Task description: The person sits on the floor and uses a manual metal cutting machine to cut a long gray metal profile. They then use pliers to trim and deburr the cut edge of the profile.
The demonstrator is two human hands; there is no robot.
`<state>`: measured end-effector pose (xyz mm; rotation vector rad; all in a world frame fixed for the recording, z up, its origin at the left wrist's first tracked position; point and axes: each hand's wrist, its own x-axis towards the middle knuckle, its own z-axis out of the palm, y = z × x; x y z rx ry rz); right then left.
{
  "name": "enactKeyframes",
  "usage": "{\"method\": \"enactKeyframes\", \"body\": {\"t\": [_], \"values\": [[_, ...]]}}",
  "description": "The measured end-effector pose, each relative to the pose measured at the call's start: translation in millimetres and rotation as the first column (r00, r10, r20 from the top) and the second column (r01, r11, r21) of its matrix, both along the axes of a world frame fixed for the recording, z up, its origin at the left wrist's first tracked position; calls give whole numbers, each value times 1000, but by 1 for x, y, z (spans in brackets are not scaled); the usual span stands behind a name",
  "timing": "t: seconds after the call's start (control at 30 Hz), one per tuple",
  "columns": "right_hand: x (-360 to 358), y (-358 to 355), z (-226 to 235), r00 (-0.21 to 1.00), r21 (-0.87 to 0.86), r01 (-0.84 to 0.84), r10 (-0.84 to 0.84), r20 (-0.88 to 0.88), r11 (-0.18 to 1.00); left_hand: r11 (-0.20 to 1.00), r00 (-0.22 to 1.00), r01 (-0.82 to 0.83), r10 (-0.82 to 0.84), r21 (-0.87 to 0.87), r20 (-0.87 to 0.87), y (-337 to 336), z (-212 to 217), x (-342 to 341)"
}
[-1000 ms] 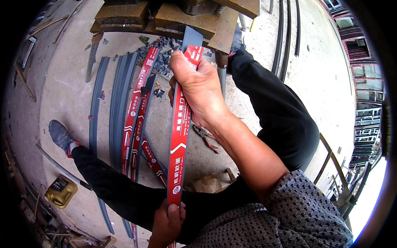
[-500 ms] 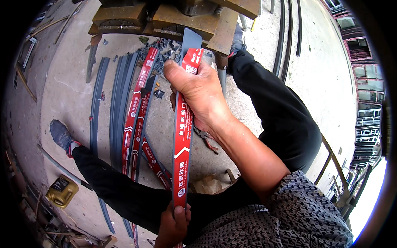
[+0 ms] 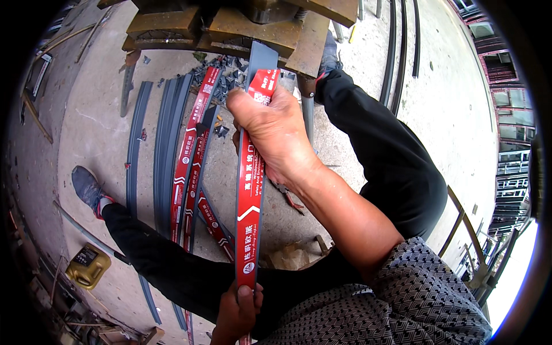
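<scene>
A long grey metal profile strip [image 3: 249, 201] with red printed film along its face runs lengthwise between my hands. My right hand [image 3: 270, 123] is closed around it near the far end, the thumb lying on the left. Low in the view, my left hand [image 3: 240, 310] grips the near part, thumb on top of the film. The film is peeled loose at the far end, where bare grey metal with a slanted cut shows. That tip is just in front of a heavy brown metal machine [image 3: 253, 31]; whether they touch I cannot tell.
Grey and red-filmed strips [image 3: 172, 149] lie on the floor to the left, beside dark scraps [image 3: 230, 69] under the machine. Pliers [image 3: 290, 198] lie beyond my right forearm. A gold jug [image 3: 88, 265] stands at left. Long dark bars [image 3: 397, 57] lie at far right.
The strip and both hands have shifted slightly left. Both hands keep their hold, and the things on the floor lie as before.
</scene>
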<state>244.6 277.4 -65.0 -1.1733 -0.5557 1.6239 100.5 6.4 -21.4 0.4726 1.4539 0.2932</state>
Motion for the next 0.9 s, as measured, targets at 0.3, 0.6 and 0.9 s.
{"method": "enactKeyframes", "body": {"t": [0.3, 0.6, 0.9], "values": [[-6, 1, 4, 998, -22, 23, -22, 62, 999, 999, 997, 31, -34, -35, -76, 13, 13, -1], [-11, 2, 2, 998, -11, 46, -45, 54, 999, 990, 991, 68, -81, -122, -104, 28, 15, -16], [-13, 2, 0, 999, -14, 31, -30, 45, 999, 990, 995, 56, -66, -130, -69, 28, 15, -22]]}}
